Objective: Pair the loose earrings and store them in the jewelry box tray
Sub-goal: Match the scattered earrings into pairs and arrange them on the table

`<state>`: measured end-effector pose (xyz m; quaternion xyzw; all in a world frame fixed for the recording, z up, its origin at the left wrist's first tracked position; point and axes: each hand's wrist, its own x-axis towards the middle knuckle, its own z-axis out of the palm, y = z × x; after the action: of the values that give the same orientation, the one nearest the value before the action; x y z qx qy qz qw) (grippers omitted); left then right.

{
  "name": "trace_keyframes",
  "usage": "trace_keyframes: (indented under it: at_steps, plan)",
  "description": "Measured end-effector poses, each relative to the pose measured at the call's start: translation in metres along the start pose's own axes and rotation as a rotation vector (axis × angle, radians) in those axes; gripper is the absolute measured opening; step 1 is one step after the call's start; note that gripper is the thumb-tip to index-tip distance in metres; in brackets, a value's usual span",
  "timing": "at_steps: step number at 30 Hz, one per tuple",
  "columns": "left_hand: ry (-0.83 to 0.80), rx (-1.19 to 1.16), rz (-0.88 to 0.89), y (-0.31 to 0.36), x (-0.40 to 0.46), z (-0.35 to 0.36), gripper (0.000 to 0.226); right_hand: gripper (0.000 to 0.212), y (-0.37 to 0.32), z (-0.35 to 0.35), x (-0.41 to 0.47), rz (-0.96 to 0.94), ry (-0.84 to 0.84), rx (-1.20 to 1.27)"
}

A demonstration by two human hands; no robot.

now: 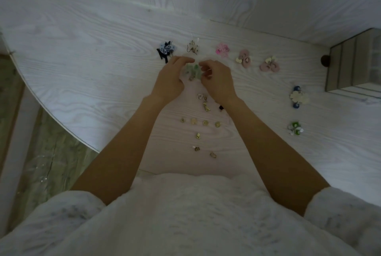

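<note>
Pale green earrings (192, 71) lie between my two hands on the white table (82, 66). My left hand (172, 79) curls around their left side and my right hand (217, 79) pinches at their right side. Beyond the hands runs a row of pairs: blue-black earrings (166, 49), cream earrings (192, 48), pink earrings (222, 50) and two mauve sets (245, 59) (270, 65). Small gold earrings (199, 122) are spread close to my body. The jewelry box (350, 66) stands at the right edge.
A blue and cream flower pair (299, 97) and a green and white pair (295, 128) lie at the right, below the box. A dark round knob (325, 60) sits beside the box. The table's curved edge drops to the floor on the left.
</note>
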<state>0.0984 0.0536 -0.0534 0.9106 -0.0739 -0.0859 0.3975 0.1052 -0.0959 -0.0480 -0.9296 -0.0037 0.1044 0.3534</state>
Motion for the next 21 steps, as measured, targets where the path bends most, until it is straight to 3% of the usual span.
trace_keyframes:
  at_steps: [4, 8, 12, 15, 21]
  plan:
    - [0.060, 0.054, 0.049, -0.005, -0.030, -0.008, 0.045, 0.026, 0.014, -0.023, -0.037, -0.036, 0.058, 0.053]
    - [0.045, 0.110, 0.083, -0.005, -0.061, 0.005, 0.031, 0.020, 0.039, -0.032, -0.086, -0.021, 0.066, -0.108]
    - [-0.071, 0.207, 0.142, 0.004, -0.063, 0.032, 0.040, 0.026, 0.050, -0.024, -0.116, -0.056, -0.084, -0.175]
    - [-0.071, 0.288, 0.203, 0.010, -0.058, 0.042, 0.038, 0.029, 0.047, -0.013, -0.125, -0.100, -0.189, -0.213]
    - [-0.012, 0.257, 0.127, -0.003, -0.068, 0.032, 0.019, 0.013, 0.054, -0.006, -0.122, -0.047, -0.034, -0.211]
